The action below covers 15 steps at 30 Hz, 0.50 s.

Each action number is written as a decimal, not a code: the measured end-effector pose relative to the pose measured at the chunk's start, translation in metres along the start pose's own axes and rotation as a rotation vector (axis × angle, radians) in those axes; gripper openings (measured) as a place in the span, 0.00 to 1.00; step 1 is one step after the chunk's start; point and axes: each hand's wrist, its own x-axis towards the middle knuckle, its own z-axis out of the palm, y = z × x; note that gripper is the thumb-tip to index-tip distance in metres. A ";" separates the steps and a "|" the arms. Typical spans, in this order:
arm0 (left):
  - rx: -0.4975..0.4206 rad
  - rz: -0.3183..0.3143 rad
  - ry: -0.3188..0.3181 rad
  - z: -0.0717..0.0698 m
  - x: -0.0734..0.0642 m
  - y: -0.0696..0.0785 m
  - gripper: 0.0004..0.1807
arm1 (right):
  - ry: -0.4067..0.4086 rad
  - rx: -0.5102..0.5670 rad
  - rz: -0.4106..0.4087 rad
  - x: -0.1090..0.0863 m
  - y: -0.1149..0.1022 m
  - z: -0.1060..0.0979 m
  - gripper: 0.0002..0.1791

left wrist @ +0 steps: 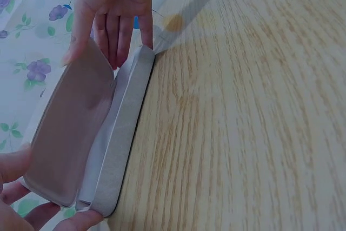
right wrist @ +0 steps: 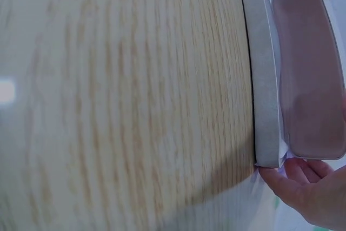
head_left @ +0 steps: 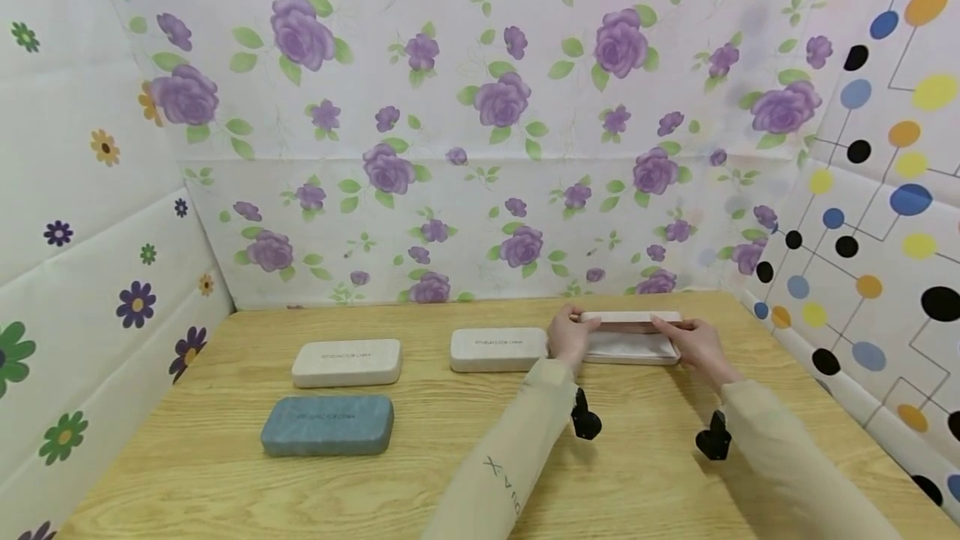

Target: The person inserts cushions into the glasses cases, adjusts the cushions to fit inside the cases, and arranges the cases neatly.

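Observation:
At the right of the head view an off-white glasses case [head_left: 637, 360] sits on the table, its lid [head_left: 626, 317] raised at the back. My left hand [head_left: 567, 336] grips the case's left end, thumb at the lid's edge. At the opposite end my right hand [head_left: 697, 347] holds it likewise, thumb on the lid rim and fingers around the end. Both wrist views show the lid's dull pink lining [left wrist: 75, 123] [right wrist: 313, 74]. A white cloth-like sheet [head_left: 626, 345] lies inside the base; anything beneath it is hidden.
Just left of my left hand is a closed off-white case [head_left: 498, 350] with lettering. Farther left lie another off-white case [head_left: 347, 362] and, nearer the front, a blue one [head_left: 327, 426]. Patterned cloth walls [head_left: 450, 148] enclose the wooden table [head_left: 420, 490] at the back and sides.

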 end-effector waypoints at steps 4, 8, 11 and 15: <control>-0.003 -0.006 -0.007 0.000 0.002 0.000 0.09 | -0.005 0.025 -0.031 0.001 -0.002 -0.001 0.54; -0.009 -0.013 -0.017 0.001 0.003 -0.002 0.10 | -0.013 0.054 -0.048 -0.002 -0.002 -0.002 0.52; -0.019 -0.011 -0.027 0.000 0.003 -0.004 0.10 | 0.007 0.070 -0.070 -0.004 -0.001 -0.002 0.47; -0.025 0.005 -0.048 -0.003 0.004 -0.008 0.11 | 0.016 0.055 -0.088 -0.004 0.002 -0.003 0.42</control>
